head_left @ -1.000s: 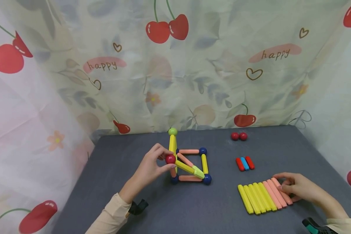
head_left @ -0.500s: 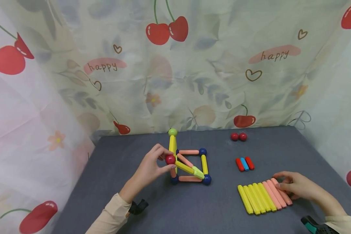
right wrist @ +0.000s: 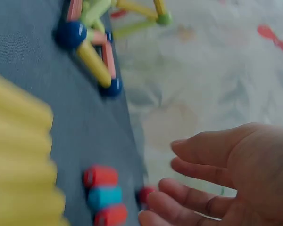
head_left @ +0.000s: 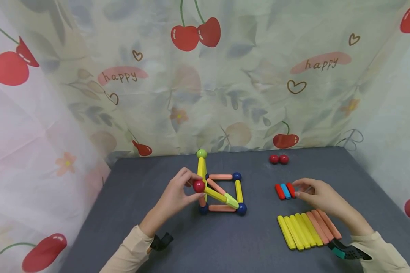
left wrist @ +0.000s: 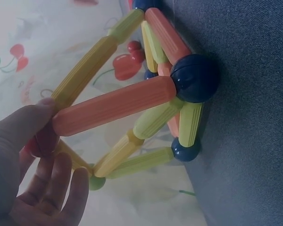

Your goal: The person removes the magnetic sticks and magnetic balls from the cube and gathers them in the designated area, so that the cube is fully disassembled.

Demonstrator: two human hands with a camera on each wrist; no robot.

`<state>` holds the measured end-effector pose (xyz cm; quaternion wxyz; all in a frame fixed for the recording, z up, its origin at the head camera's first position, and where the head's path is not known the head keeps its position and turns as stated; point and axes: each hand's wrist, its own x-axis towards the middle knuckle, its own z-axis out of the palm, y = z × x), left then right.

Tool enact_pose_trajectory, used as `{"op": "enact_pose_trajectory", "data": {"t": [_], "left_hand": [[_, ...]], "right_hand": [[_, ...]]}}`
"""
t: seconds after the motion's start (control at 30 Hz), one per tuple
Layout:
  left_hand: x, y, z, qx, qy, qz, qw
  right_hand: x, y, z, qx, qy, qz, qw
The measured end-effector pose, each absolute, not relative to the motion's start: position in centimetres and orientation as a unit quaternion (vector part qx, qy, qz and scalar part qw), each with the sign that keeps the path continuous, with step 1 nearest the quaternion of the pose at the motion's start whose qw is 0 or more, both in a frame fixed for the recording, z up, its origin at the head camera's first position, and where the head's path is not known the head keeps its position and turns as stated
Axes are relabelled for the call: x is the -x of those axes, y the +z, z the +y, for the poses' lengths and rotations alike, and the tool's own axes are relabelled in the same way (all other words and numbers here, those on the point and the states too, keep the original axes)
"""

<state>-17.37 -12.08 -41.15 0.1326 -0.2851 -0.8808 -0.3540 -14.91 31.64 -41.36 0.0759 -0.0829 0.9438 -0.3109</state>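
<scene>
Left hand (head_left: 177, 191) clamped on 1 red ball (head_left: 199, 186), fingers pinching it at the raised near-left corner of 1 stick frame (head_left: 216, 195), left of the table's middle; the frame also shows 4 blue balls (head_left: 241, 209) at table level, 1 green ball (head_left: 201, 153) raised at its far-left corner; right hand (head_left: 322, 195) over the table's right side, fingers apart with nothing between them in the right wrist view, just beside the right one of 2 short red sticks (head_left: 279, 192); cannot tell if touching; 1 short blue stick (head_left: 285, 191) sits between those two; near them, 1 slanted row: 5 yellow sticks (head_left: 298, 232) on the left, 3 pink sticks (head_left: 322, 226) on the right, partly under the right arm; 2 dark red balls (head_left: 274, 159) together at the table's (head_left: 140, 182) far right; 1 black band per wrist.
</scene>
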Motion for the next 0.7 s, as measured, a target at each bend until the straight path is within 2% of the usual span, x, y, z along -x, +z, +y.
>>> {"op": "enact_pose_trajectory", "data": {"t": [0.1,0.3,0.43,0.53,0.7], "left_hand": [[17.5,-41.1,-12.4,0.297,-0.344,-0.883,0.118],[19.3,-40.2,-15.5,0.303,-0.401,-0.865,0.006],[22.0,-39.7,-16.6,0.255,-0.469,-0.845,0.005],[24.2,-39.7,-15.9,0.24,-0.484,-0.842,0.01],[27.1,-40.2,-13.8,0.282,-0.502,-0.817,-0.033]], "right_hand": [[15.5,-40.5,29.1,0.117,-0.316,0.941,0.04],[17.1,-38.4,21.8,0.221,-0.33,0.917,0.021],[17.6,-37.0,16.2,0.286,-0.344,0.894,0.018],[17.7,-36.4,12.4,0.322,-0.334,0.886,-0.004],[17.7,-36.1,7.8,0.357,-0.265,0.895,-0.026]]}}
